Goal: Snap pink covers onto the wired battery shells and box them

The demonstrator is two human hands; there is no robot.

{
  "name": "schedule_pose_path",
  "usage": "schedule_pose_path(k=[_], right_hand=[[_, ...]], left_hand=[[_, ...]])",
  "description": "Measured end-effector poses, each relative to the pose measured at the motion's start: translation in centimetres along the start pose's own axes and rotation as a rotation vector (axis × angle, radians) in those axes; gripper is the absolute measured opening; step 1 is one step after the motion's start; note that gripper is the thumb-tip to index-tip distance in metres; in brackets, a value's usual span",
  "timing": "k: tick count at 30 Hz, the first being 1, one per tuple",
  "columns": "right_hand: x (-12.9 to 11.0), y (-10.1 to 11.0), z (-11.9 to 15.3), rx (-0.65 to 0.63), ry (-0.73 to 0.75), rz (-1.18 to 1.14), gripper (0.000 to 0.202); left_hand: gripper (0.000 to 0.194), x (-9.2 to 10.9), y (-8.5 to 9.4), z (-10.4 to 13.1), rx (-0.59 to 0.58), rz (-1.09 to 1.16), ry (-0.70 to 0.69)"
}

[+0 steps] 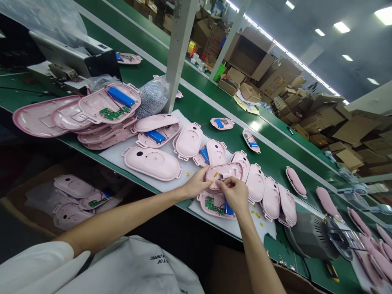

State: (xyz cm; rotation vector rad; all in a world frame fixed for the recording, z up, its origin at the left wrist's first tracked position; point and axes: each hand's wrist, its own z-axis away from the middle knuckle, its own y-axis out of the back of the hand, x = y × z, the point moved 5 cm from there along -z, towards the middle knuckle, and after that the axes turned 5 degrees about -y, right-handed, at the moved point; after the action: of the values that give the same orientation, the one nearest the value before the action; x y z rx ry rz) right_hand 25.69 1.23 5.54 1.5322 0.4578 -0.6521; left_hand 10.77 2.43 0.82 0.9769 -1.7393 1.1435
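Near the front edge of the bench, my left hand point(197, 183) grips the left end of a pink shell point(231, 169), its hollow inside facing up. My right hand point(235, 194) is closed at the shell's near side, fingertips pinched over its inside by a small dark part and yellow tape; what they pinch is too small to make out. Just below lies an open pink housing point(211, 204) with a green circuit board and a blue battery, partly covered by my right hand.
More pink shells point(153, 163) lie on white foam to both sides, a stack point(107, 106) at left. Yellow tape bits point(257, 214) lie at right, before a grey machine point(312, 234). A post point(179, 57) rises behind. Housings sit on the green conveyor point(269, 151).
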Motion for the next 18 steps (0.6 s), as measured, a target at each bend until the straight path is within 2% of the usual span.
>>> schedule_pose_path(k=[2, 5, 6, 7, 8, 10, 12, 14, 18], right_hand=[[0.4, 3.5, 0.5, 0.101, 0.062, -0.061, 0.031], [-0.2, 9.9, 2.7, 0.376, 0.264, 0.073, 0.027], [-0.7, 11.0, 3.5, 0.376, 0.336, 0.142, 0.025], [-1.1, 11.4, 4.2, 0.304, 0.398, 0.209, 0.024], [-1.5, 10.9, 4.9, 0.177, 0.444, 0.270, 0.031], [-1.7, 8.3, 5.7, -0.117, 0.481, 0.372, 0.062], [-1.7, 5.3, 5.9, -0.313, 0.490, 0.441, 0.092], [-1.6, 3.1, 5.4, -0.395, 0.507, 0.454, 0.105], [0.2, 0.7, 4.8, -0.467, 0.571, 0.419, 0.110]], left_hand=[[0.049, 0.3, 0.3, 0.0, -0.026, -0.118, -0.020], [0.045, 1.2, 0.9, 0.3, -0.075, -0.283, -0.056], [0.042, 1.6, 0.9, 0.5, -0.115, -0.347, -0.070], [0.039, 2.0, 0.9, 0.8, -0.172, -0.411, -0.083], [0.037, 2.3, 0.7, 1.1, -0.249, -0.467, -0.097], [0.039, 3.0, 0.2, 1.9, -0.459, -0.543, -0.137], [0.044, 3.7, -0.2, 2.5, -0.671, -0.578, -0.179], [0.047, 4.6, -0.3, 2.4, -0.794, -0.616, -0.200], [0.039, 6.8, -1.2, 0.8, -0.934, -0.713, -0.235]])
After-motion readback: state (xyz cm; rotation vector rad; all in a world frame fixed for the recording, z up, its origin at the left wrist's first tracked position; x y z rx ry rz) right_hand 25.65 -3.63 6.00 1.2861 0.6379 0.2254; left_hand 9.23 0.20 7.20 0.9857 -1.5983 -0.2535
